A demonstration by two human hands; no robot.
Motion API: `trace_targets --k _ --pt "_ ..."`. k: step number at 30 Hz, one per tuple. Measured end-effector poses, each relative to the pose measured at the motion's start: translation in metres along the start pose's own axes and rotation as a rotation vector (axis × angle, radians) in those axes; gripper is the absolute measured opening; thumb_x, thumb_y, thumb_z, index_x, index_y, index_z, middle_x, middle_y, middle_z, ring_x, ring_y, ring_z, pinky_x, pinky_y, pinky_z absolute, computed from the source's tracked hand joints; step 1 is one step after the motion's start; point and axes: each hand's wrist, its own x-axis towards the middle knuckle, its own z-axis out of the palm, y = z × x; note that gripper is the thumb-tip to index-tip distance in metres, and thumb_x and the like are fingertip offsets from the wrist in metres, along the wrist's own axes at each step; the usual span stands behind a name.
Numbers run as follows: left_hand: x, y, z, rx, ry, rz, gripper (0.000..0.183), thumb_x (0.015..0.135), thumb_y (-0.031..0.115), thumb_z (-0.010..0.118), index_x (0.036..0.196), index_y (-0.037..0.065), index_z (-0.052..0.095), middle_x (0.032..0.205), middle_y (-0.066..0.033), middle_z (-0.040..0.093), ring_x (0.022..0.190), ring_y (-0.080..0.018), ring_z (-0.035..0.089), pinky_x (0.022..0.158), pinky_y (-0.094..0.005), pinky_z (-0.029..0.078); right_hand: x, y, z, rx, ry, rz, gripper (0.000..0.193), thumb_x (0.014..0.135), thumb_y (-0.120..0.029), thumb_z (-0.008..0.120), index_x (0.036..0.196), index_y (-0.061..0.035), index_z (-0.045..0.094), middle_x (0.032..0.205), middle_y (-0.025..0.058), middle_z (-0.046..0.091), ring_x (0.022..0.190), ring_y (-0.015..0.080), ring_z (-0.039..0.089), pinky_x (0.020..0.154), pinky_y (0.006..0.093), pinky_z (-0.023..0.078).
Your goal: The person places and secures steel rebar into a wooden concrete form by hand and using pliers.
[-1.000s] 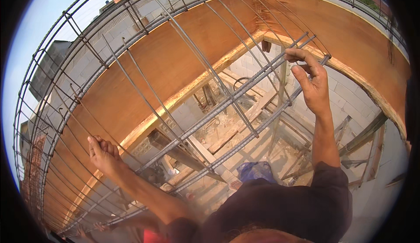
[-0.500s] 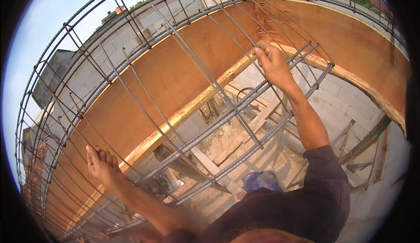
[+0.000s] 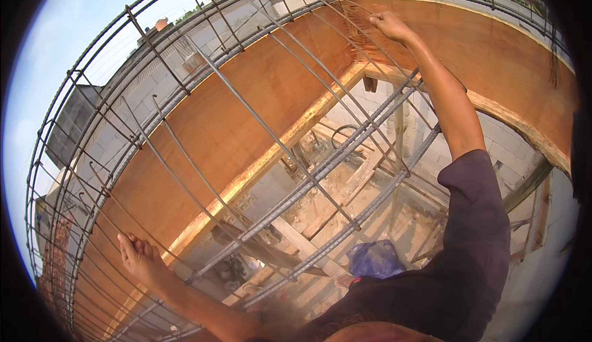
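Note:
My right hand [image 3: 394,28] is reached out toward the far formwork corner, its fingers closed on a thin steel rod. At the lower left, my left hand [image 3: 143,259] has its fingers curled round another thin steel rod, partly hidden by the hand. Both belong to a long rebar cage [image 3: 296,185], whose thick ribbed bars run diagonally below my hands. Thin cross rods [image 3: 246,111] slope from these bars up to the far side of the cage. My right forearm hides the right ends of the thick bars.
Brown plywood formwork [image 3: 203,126] with a pale timber edge [image 3: 271,166] runs under the cage and turns at a corner. Far below are a dusty floor with planks, a blue plastic bag [image 3: 375,259] and timber props [image 3: 527,185]. Grey block walls [image 3: 493,138] stand around.
My right hand has moved away from me, up toward the corner. Several cross rods near the middle and right have shifted. My left hand has dropped slightly lower, still closed.

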Motion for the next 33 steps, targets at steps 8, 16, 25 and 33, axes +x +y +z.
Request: trace_targets --k 8,16,25,33 --pt "-0.002 0.002 -0.006 0.031 -0.018 -0.056 0.032 0.104 0.032 0.057 0.08 0.01 0.052 0.059 0.0078 0.033 0.044 -0.0002 0.023 0.038 -0.0215 0.014 -0.014 -0.019 0.043 -0.684 -0.044 -0.056 0.048 0.095 -0.016 0.052 0.137 0.0048 0.044 0.14 0.0281 0.045 0.13 0.0436 0.048 0.102 0.0549 0.047" --pt "-0.005 0.0 -0.007 -0.035 -0.032 -0.072 0.031 0.103 0.034 0.058 0.083 0.011 0.053 0.058 0.0098 0.03 0.043 0.0004 0.021 0.035 -0.021 0.014 0.008 0.007 0.045 -0.714 -0.116 0.018 0.037 0.092 -0.01 0.05 0.125 0.006 0.058 0.127 0.0282 0.06 0.119 0.045 0.059 0.093 0.0534 0.052" --pt "0.002 -0.01 -0.004 0.019 -0.012 -0.021 0.034 0.103 0.033 0.058 0.078 0.012 0.052 0.056 0.0076 0.033 0.043 0.0 0.024 0.037 -0.0212 0.014 0.04 0.002 0.055 -0.344 -0.003 0.18 0.038 0.09 -0.027 0.055 0.093 0.0075 0.07 0.104 0.036 0.065 0.103 0.0487 0.065 0.088 0.0553 0.051" --pt "0.014 -0.02 -0.009 0.0 0.085 0.025 0.029 0.103 0.031 0.06 0.083 0.009 0.054 0.057 0.0096 0.03 0.043 -0.0003 0.02 0.037 -0.0222 0.014 0.068 -0.016 0.076 -0.383 -0.066 0.115 0.033 0.086 -0.017 0.053 0.101 0.007 0.07 0.109 0.0337 0.066 0.106 0.0474 0.065 0.089 0.0534 0.051"
